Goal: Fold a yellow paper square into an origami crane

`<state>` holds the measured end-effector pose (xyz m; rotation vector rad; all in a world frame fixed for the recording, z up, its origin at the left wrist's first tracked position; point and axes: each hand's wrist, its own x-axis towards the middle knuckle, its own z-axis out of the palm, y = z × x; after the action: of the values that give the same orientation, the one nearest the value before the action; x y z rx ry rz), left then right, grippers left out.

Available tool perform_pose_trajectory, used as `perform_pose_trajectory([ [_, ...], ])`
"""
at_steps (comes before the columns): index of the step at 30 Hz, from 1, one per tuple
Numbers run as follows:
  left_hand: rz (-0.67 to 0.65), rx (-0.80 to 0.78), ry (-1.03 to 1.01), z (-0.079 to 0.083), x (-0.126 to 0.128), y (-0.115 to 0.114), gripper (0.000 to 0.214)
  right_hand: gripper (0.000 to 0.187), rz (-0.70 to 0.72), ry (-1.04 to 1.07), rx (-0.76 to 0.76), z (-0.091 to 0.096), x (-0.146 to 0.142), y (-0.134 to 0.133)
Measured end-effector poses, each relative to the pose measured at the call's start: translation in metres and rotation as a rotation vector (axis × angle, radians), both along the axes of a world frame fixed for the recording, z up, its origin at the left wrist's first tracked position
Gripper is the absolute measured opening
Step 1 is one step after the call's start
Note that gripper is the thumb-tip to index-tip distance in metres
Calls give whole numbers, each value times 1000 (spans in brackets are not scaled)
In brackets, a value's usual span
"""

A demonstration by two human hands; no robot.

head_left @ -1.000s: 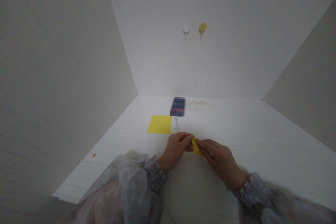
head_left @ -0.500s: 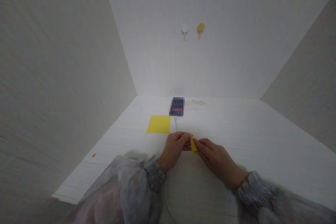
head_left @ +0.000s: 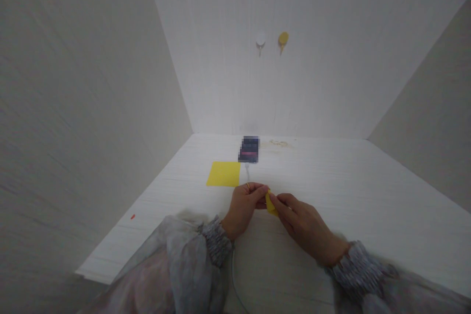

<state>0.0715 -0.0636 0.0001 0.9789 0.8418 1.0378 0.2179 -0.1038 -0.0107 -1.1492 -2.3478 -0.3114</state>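
A small folded yellow paper (head_left: 271, 204) is pinched between both hands just above the white table (head_left: 368, 196). My left hand (head_left: 245, 206), with a ring on one finger, grips its left side with closed fingers. My right hand (head_left: 301, 223) pinches the right side, fingers pressed together over the fold. Most of the paper is hidden by the fingers.
A flat yellow square sheet (head_left: 223, 174) lies on the table beyond my left hand. Behind it stands a dark phone (head_left: 249, 149) with a white cable (head_left: 247, 172). Two wall hooks, white (head_left: 260, 41) and yellow (head_left: 283, 40), hang on the back wall. A red speck (head_left: 132, 216) lies far left.
My right hand has slid slightly left along the folded paper, covering more of it. The left hand has barely moved.
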Motion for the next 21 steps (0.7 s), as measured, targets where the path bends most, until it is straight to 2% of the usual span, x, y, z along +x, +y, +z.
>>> perform_pose_trajectory([
  [4,-22,-23,-33,-1,-1,0,23,35,3,8,-33,0,0,0],
  [12,-61,-33,-24,-4,-2,2,24,35,60,162,-162,1,2,-1],
  [21,-21,-33,-4,-1,0,0,24,37,116,234,-146,-3,3,1],
])
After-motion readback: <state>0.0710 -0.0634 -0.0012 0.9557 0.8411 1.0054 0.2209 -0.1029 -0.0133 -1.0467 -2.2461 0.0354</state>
